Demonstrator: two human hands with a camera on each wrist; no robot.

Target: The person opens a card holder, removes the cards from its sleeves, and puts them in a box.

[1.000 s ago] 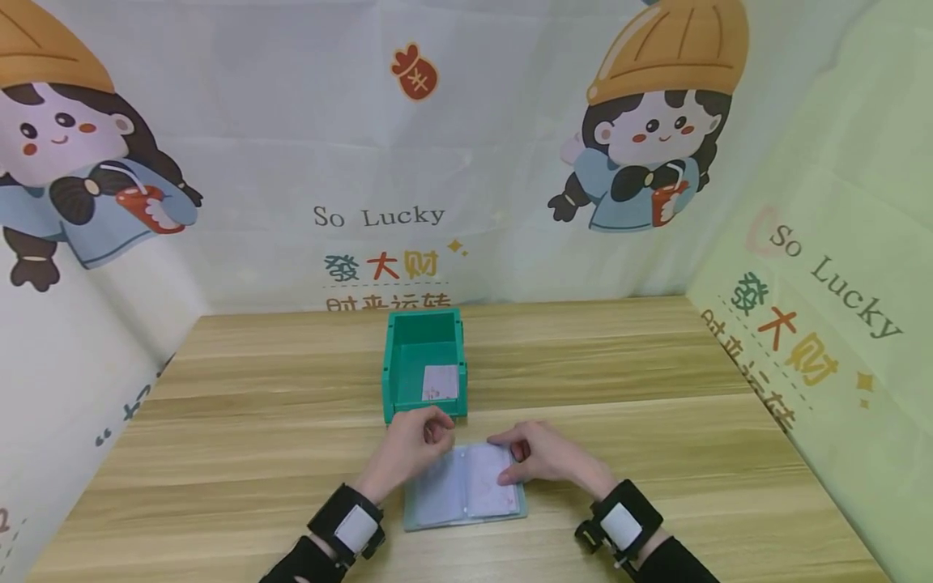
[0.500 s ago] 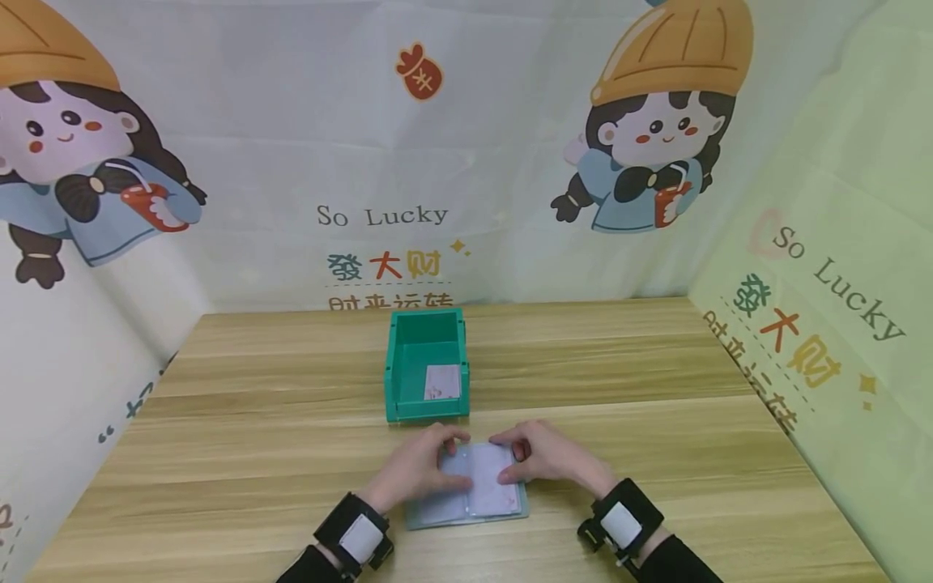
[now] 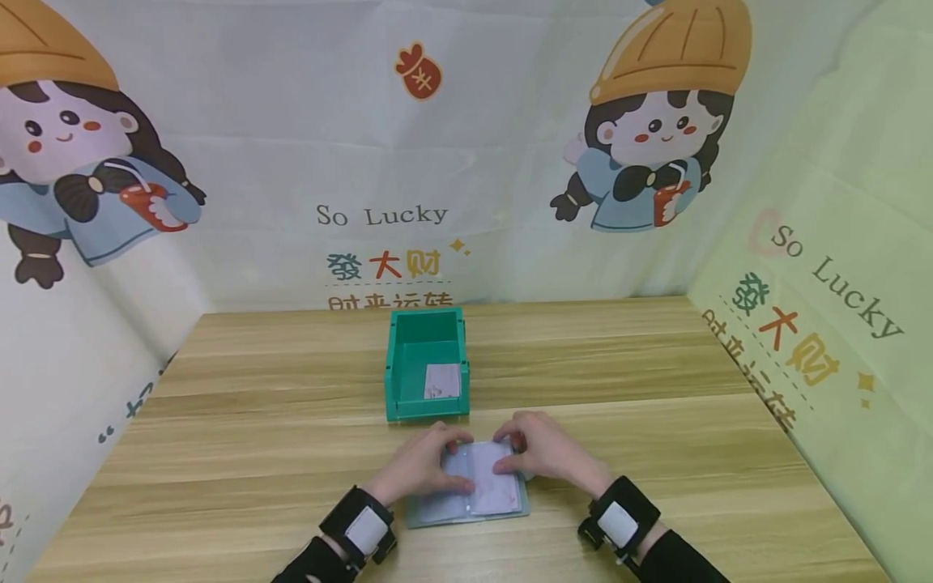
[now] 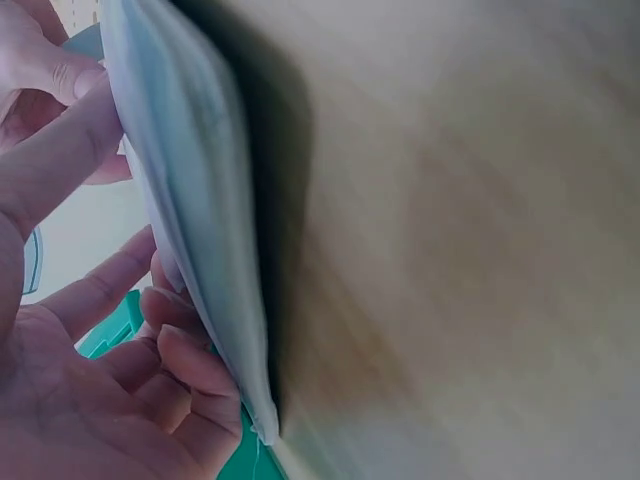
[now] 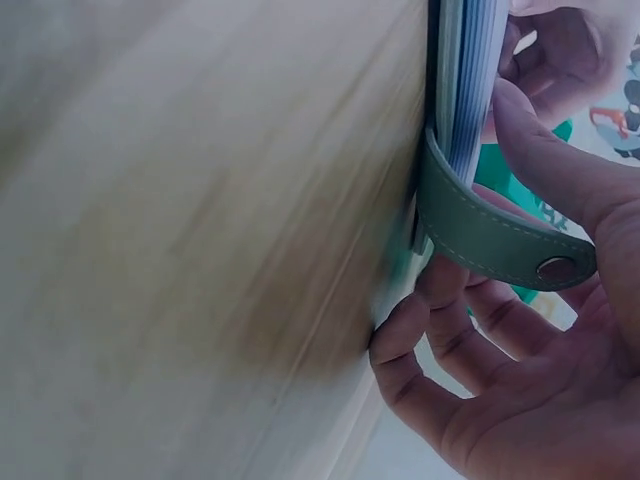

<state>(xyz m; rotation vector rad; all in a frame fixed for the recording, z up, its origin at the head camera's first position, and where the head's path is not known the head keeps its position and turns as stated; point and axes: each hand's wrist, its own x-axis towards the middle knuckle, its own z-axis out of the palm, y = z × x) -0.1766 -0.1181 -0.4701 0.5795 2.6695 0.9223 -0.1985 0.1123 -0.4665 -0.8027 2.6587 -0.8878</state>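
Observation:
A small card album with a pale green cover lies open on the table, its pages clear sleeves. A pale card with a small print at its lower corner shows on the right page. My left hand holds the album from the left, thumb across the page near the fold, fingers curled at the far edge. At the upper right corner, my right hand has its thumb on the right page and its fingertips at the far edge. A green snap strap sticks out beside the right palm.
Just beyond the album stands a green plastic bin with a pale card lying at its near end. The wooden table ends at a printed cloth backdrop behind and at both sides.
My left hand has come down onto the album's left page, its thumb now spread toward the fold. The right hand has shifted slightly inward and up along the right page.

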